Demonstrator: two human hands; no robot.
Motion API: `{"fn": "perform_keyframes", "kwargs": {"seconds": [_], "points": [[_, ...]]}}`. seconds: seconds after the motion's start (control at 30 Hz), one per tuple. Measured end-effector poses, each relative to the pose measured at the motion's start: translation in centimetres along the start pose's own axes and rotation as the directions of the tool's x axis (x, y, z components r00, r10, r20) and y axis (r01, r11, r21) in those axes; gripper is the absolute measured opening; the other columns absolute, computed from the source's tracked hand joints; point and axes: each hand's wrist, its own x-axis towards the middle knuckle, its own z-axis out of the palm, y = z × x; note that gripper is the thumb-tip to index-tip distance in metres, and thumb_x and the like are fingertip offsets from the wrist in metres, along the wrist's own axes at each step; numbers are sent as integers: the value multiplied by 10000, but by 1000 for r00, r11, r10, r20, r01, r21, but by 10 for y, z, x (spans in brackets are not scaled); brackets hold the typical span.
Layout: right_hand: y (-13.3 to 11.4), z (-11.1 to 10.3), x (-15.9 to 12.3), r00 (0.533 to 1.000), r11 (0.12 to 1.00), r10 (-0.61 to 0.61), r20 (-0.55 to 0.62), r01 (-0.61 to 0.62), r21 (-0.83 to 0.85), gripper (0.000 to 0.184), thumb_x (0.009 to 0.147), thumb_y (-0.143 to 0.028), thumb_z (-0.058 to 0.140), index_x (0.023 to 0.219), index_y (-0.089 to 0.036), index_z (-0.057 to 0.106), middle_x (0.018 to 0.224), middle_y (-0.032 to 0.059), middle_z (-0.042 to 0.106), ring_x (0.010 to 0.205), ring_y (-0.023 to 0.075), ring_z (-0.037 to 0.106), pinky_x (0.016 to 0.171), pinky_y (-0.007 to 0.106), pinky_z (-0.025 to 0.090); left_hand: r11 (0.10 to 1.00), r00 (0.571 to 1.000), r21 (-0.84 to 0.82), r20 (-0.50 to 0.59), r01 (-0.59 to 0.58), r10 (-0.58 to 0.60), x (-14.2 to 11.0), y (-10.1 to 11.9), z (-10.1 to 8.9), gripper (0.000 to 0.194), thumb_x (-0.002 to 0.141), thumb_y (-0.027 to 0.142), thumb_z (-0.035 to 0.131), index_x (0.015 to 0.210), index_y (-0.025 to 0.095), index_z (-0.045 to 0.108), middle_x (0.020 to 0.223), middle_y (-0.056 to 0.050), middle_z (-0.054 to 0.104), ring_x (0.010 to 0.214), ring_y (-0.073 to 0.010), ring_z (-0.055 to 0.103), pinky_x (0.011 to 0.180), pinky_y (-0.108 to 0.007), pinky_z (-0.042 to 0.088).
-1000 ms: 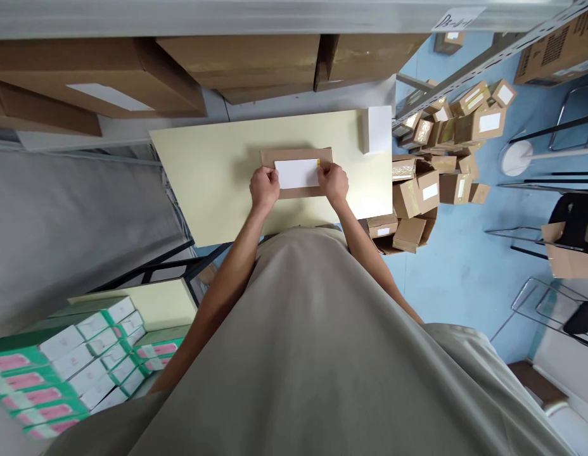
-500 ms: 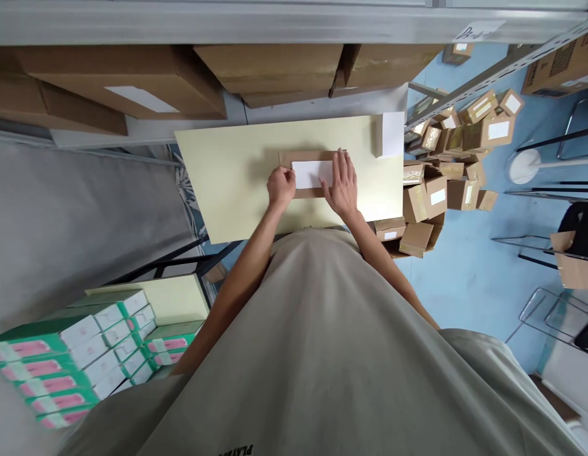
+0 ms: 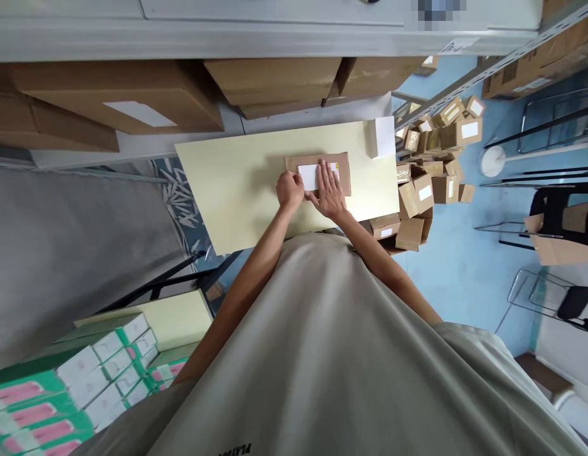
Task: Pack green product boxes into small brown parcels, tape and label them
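A flat brown cardboard box [image 3: 340, 162] lies on the pale yellow tabletop [image 3: 237, 209]. On its upper face is a white label [image 3: 307, 177] with a small yellow mark near the right end. My right hand [image 3: 329, 192] lies flat across the label, fingers stretched out toward the far edge of the box. At the label's left end, my left hand [image 3: 290, 191] is closed, its fingers curled under; whatever they pinch is hidden. A white block-shaped stack or box [image 3: 383, 138] stands at the table's far right corner.
Large cartons [image 3: 275, 79] fill the shelf beyond the table, under a grey metal beam [image 3: 256, 43]. Many small cardboard boxes [image 3: 420, 190] are piled on the blue floor at right. Green-and-white boxes [image 3: 85, 373] are stacked at lower left. Folding chairs [image 3: 574, 301] stand far right.
My right hand has slid left and toward me over the label, uncovering its right end with the yellow mark. My left hand stays closed by the label's left end. The camera view has shifted slightly.
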Motion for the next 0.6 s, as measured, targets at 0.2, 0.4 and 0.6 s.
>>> {"fn": "perform_keyframes", "kwargs": {"seconds": [0.2,0.4,0.6], "points": [[-30,19,4,994,994,-100,52,101,-32,1037,1131,-728,309,1813,44,191,1926,227,83,1819,368,37,1485,556,30,999,999,-34,39,-11,13,-1,0,-5,158,1034,234,603,923,218,714,1195,-216,826,1209,-363,756,1109,-477,517],[-33,21,4,995,995,-88,45,90,-51,1008,1127,-698,324,1811,35,217,1918,227,109,1816,375,60,1476,572,62,998,998,-30,3,-59,59,-8,-2,-9,105,1039,260,580,992,243,672,1247,-211,818,1275,-350,744,1139,-474,507],[-17,15,2,992,992,-125,18,125,-21,1072,1084,-789,437,1816,-21,280,1918,207,141,1816,356,89,1475,501,48,994,994,17,7,-110,110,-9,-13,-18,65,1067,284,549,1030,268,599,1260,-201,797,1300,-342,742,1125,-466,529]]}}
